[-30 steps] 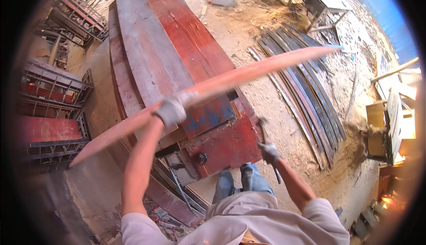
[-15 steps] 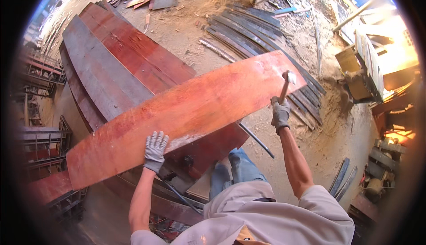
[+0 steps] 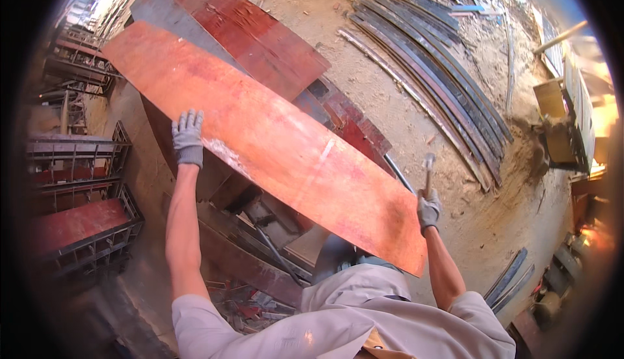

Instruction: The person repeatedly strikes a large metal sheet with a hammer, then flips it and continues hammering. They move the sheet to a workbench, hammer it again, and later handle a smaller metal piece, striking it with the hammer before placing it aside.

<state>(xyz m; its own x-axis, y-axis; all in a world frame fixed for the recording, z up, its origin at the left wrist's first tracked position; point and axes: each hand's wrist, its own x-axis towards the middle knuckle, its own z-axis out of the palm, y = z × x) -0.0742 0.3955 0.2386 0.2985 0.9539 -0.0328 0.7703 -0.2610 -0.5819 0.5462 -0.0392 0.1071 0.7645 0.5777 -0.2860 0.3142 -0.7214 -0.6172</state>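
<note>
A long orange-red board (image 3: 260,135) slants from the upper left down to the lower right in front of me. My left hand (image 3: 188,139), in a grey glove, lies on its near edge with the fingers stretched out over the surface. A hammer (image 3: 428,176) stands head up in my right hand (image 3: 429,211), whose gloved fingers are wrapped round the handle. That hand is just beside the board's right end. Beneath the board are more boards, among them a dark red one (image 3: 244,40), and dark metal parts partly covered by it.
Long dark strips (image 3: 429,66) lie in a pile on the sandy ground ahead on the right. Black metal racks (image 3: 84,157) stand to the left. A box-like wooden piece (image 3: 565,118) is at the far right. Scraps lie on the floor near my feet.
The board has swung clockwise: its left end went up and away, its right end came down toward me. My left hand moved up and left; the right hand with the hammer moved down.
</note>
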